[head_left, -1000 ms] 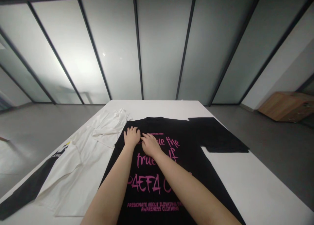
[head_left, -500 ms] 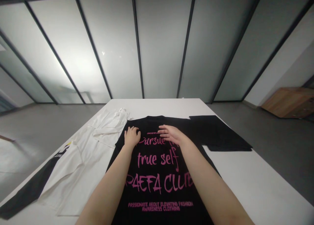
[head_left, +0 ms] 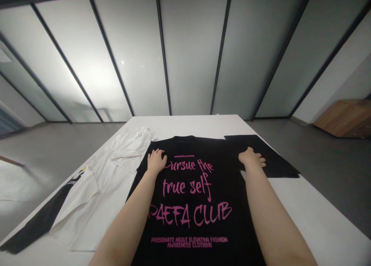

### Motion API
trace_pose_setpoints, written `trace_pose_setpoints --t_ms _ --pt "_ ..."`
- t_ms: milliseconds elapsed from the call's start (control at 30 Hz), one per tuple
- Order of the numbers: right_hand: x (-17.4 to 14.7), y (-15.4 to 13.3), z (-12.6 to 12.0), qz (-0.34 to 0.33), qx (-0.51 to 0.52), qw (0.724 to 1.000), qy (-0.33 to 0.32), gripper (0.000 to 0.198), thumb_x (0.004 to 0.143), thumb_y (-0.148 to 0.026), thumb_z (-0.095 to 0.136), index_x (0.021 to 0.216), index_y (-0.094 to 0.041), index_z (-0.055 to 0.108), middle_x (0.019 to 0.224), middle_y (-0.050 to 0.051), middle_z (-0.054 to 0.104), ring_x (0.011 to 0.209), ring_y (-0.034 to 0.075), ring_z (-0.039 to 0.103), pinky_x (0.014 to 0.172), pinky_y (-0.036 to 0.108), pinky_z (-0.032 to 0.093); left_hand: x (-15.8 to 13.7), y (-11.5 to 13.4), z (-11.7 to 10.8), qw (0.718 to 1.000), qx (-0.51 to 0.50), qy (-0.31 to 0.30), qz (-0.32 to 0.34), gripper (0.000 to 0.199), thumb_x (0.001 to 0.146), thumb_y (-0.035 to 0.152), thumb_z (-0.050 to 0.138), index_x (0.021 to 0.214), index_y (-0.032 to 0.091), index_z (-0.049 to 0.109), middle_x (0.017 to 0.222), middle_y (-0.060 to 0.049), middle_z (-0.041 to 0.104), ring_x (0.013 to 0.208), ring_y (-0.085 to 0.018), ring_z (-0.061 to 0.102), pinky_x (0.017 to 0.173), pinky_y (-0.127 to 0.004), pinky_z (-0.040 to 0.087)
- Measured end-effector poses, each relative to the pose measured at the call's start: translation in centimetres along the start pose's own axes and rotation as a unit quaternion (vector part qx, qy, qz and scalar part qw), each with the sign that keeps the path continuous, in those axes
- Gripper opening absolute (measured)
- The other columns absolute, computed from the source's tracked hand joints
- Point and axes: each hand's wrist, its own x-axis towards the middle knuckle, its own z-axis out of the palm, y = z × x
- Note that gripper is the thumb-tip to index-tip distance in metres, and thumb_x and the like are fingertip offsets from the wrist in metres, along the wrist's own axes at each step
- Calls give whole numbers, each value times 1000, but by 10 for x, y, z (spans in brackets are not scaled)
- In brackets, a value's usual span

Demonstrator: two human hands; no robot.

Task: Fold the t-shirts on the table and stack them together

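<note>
A black T-shirt (head_left: 185, 192) with pink lettering lies spread out on the white table (head_left: 295, 212), collar at the far end. My left hand (head_left: 157, 160) rests on its upper left part near the shoulder, fingers spread and slightly bent. Over the shirt's upper right side is my right hand (head_left: 251, 158), fingers apart and pointing right, holding nothing that I can see. Beneath and beyond that hand, a flat black piece of cloth (head_left: 272, 163) reaches to the table's right side; whether it is the shirt's sleeve or another garment I cannot tell.
To the left lies a crumpled white garment (head_left: 113, 185), with a dark cloth part (head_left: 34, 227) along the table's left edge. Frosted glass panels (head_left: 191, 57) stand behind the table. A wooden piece of furniture (head_left: 344, 119) is at the far right.
My right hand has moved right, from over the shirt's lettering to its upper right side, uncovering the upper words. My left hand has stayed in place on the shirt.
</note>
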Motion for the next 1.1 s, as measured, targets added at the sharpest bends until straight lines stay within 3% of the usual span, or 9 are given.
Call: trace_pose_setpoints --t_ms 200,367,533,633,733,800,867,1000,1100 --pt "-7 -6 -14 -40 16 999 -20 58 89 -34 65 146 -28 60 143 25 60 136 48 51 106 62 42 1 -2 3 1000 2 6 3 41 100 36 52 136 23 67 158 -13 56 152 -39 43 124 -63 31" --pt "-16 -12 -29 -67 44 996 -41 60 88 -18 62 148 -22 57 134 21 67 125 40 63 102 53 51 1 -3 4 1000 8 12 12 40 100 36 52 134 22 67 156 -13 58 150 -38 46 124 -62 33" --pt "-37 -37 -45 -210 96 973 -1 53 88 -12 61 140 -18 62 128 18 69 117 31 67 101 42 53 2 -3 4 1000 5 8 10 41 100 36 52 136 21 67 158 -14 57 151 -39 44 124 -62 32" --pt "-58 -56 -53 -317 137 931 -120 57 87 -19 69 143 -22 61 116 11 72 100 24 70 92 35 56 2 -3 4 1000 1 7 5 41 100 36 52 136 22 67 158 -14 57 151 -40 44 124 -63 31" --pt "-76 -67 -55 -324 195 887 -264 60 91 -33 71 148 -26 56 104 6 73 83 20 70 71 27 58 2 -3 4 1000 0 6 7 41 100 37 53 136 22 67 157 -14 57 150 -40 45 123 -64 32" --pt "-80 -70 -51 -288 227 887 -281 51 94 -34 66 144 -25 60 103 7 73 78 18 70 61 24 57 2 -3 3 1000 -1 8 9 41 100 36 53 135 21 67 157 -15 57 150 -40 46 123 -64 32" --pt "-77 -71 -42 -267 230 900 -257 42 96 -30 61 137 -22 64 104 8 74 76 18 70 59 24 57 1 -3 3 1000 -2 10 8 41 100 36 53 135 21 67 157 -15 57 150 -40 46 123 -64 32" --pt "-66 -68 -13 -321 99 917 -212 41 101 -27 53 139 -17 65 115 13 77 96 22 75 85 33 61 1 -1 3 1000 -1 9 5 41 100 36 53 135 22 67 157 -15 57 150 -40 46 124 -64 31" --pt "-71 -63 14 -360 14 911 -201 48 101 -30 54 146 -15 62 140 17 69 130 26 66 113 38 48 1 -1 1 1000 1 6 4 41 100 36 53 136 22 67 157 -14 57 151 -40 45 124 -62 31"
